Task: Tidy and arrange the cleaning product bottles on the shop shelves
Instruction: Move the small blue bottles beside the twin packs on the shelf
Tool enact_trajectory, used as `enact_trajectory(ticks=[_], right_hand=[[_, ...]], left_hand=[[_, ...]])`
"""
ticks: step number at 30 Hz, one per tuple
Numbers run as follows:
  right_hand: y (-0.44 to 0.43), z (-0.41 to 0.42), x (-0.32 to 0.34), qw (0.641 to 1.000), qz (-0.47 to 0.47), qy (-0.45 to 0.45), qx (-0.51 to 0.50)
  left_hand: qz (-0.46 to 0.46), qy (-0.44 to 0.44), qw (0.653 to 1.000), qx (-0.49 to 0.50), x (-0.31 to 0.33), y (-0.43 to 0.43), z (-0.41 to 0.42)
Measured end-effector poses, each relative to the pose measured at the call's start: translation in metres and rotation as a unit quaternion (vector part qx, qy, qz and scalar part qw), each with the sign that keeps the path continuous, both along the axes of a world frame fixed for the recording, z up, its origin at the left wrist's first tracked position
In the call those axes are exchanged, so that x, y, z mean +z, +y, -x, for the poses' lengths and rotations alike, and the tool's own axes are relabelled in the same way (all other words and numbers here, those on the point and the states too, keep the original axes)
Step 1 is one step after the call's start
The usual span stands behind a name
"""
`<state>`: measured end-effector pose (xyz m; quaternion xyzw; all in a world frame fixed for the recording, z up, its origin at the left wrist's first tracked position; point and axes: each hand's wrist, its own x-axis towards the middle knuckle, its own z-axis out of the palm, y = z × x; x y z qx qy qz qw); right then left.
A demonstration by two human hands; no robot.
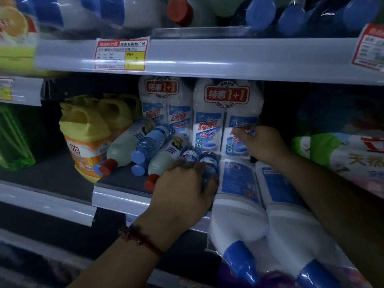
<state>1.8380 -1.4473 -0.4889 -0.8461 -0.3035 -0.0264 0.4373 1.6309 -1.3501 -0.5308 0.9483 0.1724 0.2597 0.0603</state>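
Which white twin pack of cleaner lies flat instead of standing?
The front twin pack, blue caps toward the camera; the back left pack and back right pack stand upright.

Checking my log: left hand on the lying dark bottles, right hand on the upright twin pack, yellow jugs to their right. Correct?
No. In the head view the yellow jugs stand to their left; left hand on dark bottles and right hand on twin pack hold true.

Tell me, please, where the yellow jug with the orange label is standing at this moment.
In the head view, the yellow jug stands left of centre on the shelf, between the green pack and the lying red-capped bottle.
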Motion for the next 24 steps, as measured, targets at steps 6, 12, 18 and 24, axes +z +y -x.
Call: enact_trajectory(ticks=[6,12,18,24], right_hand=[[-0.010,-0.006,-0.004,0.999,-0.012,0.034,0.039],[-0.065,0.019,-0.013,0.994,-0.073,-0.032,0.075],[-0.160,0.066,-0.029,0.973,0.006,-0.178,0.148],[-0.193,0.076,-0.066,0.935,0.165,-0.234,0.208]], left_hand=[[0.041,-0.054,0.998,-0.010,-0.008,-0.001,0.002],[0.045,-0.102,0.987,-0.113,-0.022,0.004,0.027],[0.036,-0.097,0.977,-0.186,-0.030,-0.011,0.073],[0.045,-0.107,0.974,-0.195,-0.043,-0.037,0.075]])
